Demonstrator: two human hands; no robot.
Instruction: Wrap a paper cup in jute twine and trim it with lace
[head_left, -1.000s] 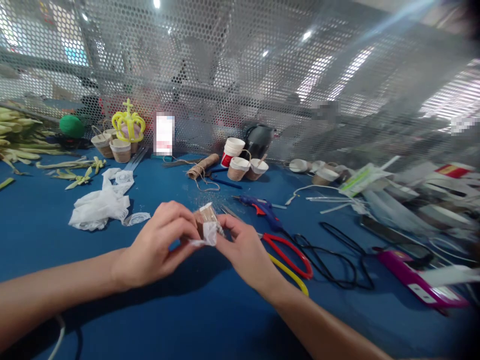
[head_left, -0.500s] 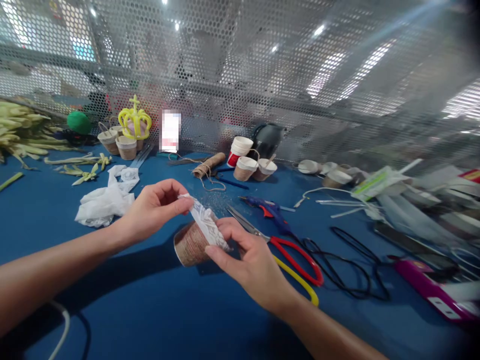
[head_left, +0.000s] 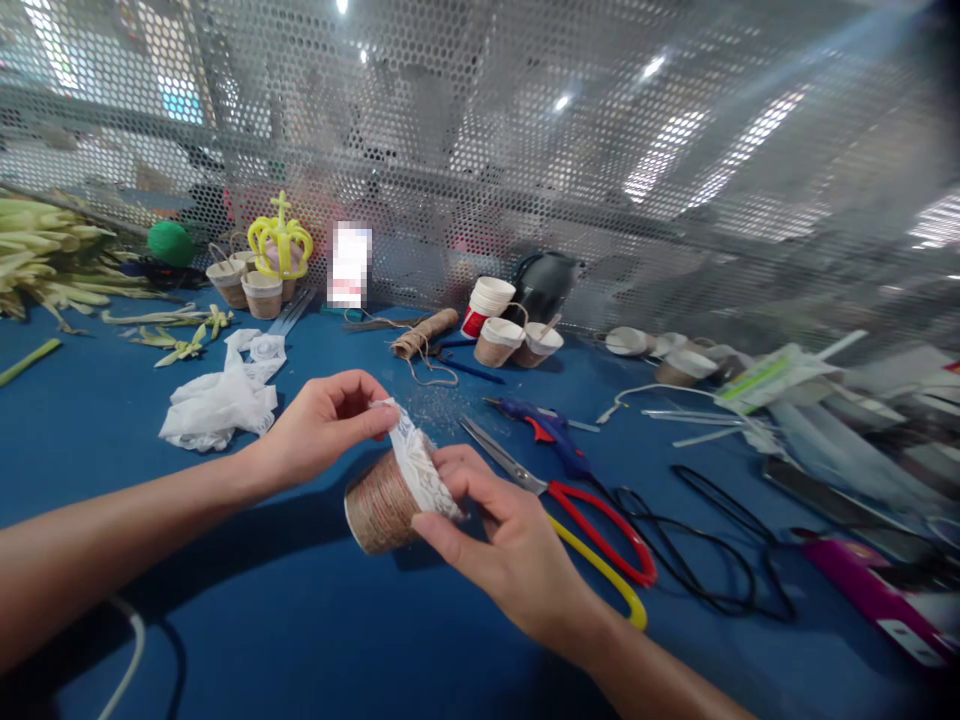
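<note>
A paper cup wound with brown twine [head_left: 381, 505] is tilted on its side in front of me, its base toward the lower left. White lace trim [head_left: 421, 468] runs around its rim end. With thumb and fingers closed, my right hand [head_left: 510, 545] grips the cup at the lace-covered rim. My left hand [head_left: 334, 420] pinches the end of the lace between thumb and forefinger, above the cup. A crumpled heap of white lace [head_left: 217, 405] lies on the blue table beyond my left forearm.
Right of the cup lie scissors with red and yellow handles [head_left: 600, 525], a blue glue gun [head_left: 544, 430] and a black cable [head_left: 705, 590]. Farther back are a twine roll [head_left: 425, 332], small twine-wrapped cups [head_left: 499, 342], a yellow crown [head_left: 280, 245] and a perforated metal screen [head_left: 420, 150].
The cup has tipped slightly, its base now a little lower. My left hand still pinches the lace end and has shifted slightly right and down in view, with the whole scene shifting a little too.
</note>
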